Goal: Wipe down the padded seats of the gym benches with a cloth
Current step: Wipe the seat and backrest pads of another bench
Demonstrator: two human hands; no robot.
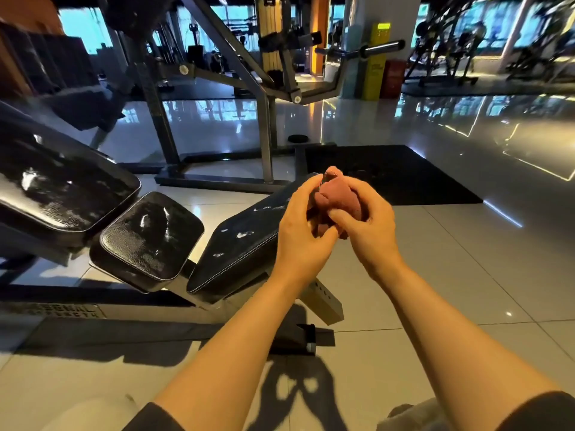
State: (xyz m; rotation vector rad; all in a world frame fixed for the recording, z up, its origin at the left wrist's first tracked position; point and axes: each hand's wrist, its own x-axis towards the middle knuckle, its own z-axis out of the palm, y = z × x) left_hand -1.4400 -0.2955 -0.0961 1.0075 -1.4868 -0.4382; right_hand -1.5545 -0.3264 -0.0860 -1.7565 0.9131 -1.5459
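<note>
Left hand (300, 219): fingers curled round the left side of the cloth, thumb lying across its underside, back of the hand facing the camera.
Right hand (368, 222): curled round the right side of the same cloth, thumb pressed on its front, fingers wrapped behind.
Cloth (337, 199): reddish-brown, bunched into a ball between both hands, a small fold poking up above the fingers.
Arms: both bare forearms reaching forward from dark short sleeves at the bottom edge, converging at the cloth, wrists raised above the bench.
Right bench pad (245, 244): black, padded, just under and left of the hands, pale smears on its surface; hands not touching it.
Small seat pad (149, 234): black, left of that pad, glossy with streaks.
Large back pad (56, 188): further left, tilted, also streaked.
Floor mat (420, 175): dark, beyond the hands on pale tiles.
</note>
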